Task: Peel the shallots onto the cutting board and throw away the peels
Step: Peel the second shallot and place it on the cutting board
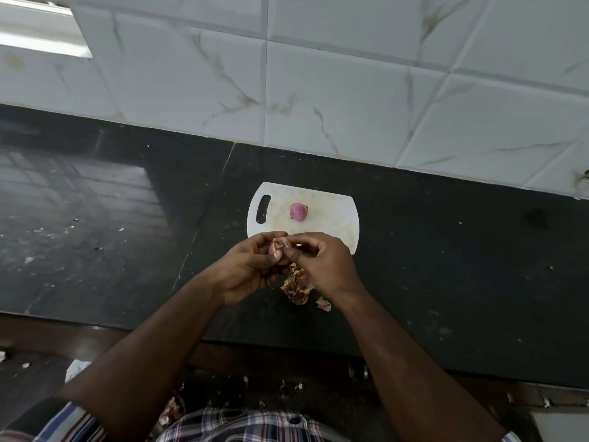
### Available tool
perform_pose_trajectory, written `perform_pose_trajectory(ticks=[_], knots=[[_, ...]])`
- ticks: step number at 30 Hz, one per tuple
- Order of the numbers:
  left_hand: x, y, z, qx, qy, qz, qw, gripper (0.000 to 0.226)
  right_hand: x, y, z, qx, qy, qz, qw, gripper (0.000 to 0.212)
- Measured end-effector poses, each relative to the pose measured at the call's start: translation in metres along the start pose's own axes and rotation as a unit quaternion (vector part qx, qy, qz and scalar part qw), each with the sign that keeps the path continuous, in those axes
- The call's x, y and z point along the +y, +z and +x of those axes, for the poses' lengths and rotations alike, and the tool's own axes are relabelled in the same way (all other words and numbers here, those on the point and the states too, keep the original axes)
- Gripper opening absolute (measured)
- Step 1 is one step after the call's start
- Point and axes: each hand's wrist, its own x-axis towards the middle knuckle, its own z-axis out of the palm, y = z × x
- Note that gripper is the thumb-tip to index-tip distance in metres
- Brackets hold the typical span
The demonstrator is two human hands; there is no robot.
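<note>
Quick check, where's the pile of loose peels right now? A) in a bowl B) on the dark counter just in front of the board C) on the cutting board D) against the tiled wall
B: the pile of peels lies on the dark counter in front of the cutting board, under the hands; the board carries only one peeled shallot.

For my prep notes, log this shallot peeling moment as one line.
step: peeling | left hand: holds shallot | right hand: pulling skin | cutting board: one peeled shallot | peels: on counter
</note>
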Motion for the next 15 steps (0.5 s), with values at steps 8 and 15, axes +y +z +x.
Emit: perform_pose_trajectory(ticks=[8, 15], knots=[[-0.0015, -0.0087, 0.0009, -0.05, 0.012, 0.008, 0.999, 0.056, -0.0018, -0.0024, 0.0031, -0.016, -0.008, -0.019, 1.0, 0.026], [-0.0004, -0.0095, 0.0014, -0.016, 0.031, 0.03, 0.999, 0.044, -0.0028, -0.0068, 0.007, 0.006, -0.027, -0.08, 0.996, 0.018]])
